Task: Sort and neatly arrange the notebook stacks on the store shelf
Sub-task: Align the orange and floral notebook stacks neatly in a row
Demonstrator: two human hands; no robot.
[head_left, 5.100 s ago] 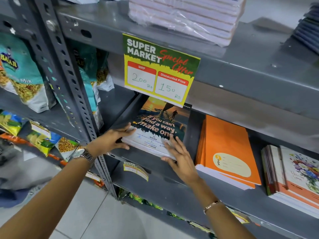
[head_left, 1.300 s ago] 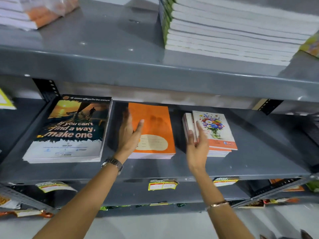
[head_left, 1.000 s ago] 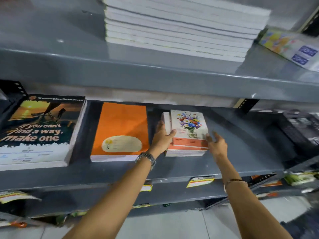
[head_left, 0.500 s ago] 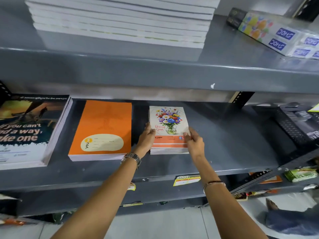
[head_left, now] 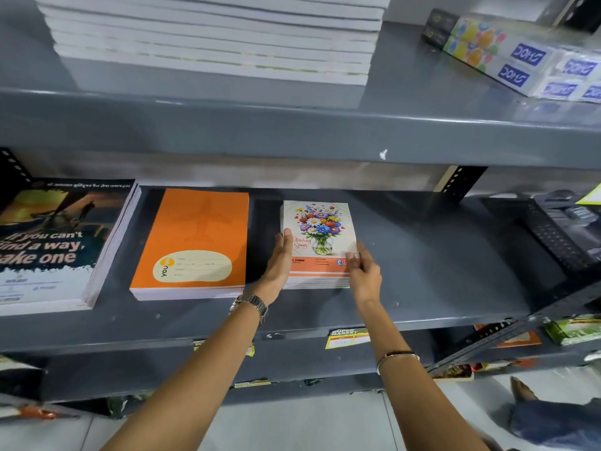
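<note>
Floral notebook stack (head_left: 318,242) sits on middle shelf (head_left: 422,288), just right of orange stack (head_left: 195,242); dark "make one" stack (head_left: 58,245) further left of orange. Left hand (head_left: 278,262) flat against floral stack's left edge, right hand (head_left: 362,271) pressed on its right front corner, squeezing the pile between them, not lifting. Change: a second ago the floral covers were fanned and skewed; now edges line up into one square pile, and both hands have closed in on its sides. Meaning, as a judgement: third stack about tidy, row of three reads ordered, gap to orange roughly even. Upper shelf white stack (head_left: 211,37) untouched
</note>
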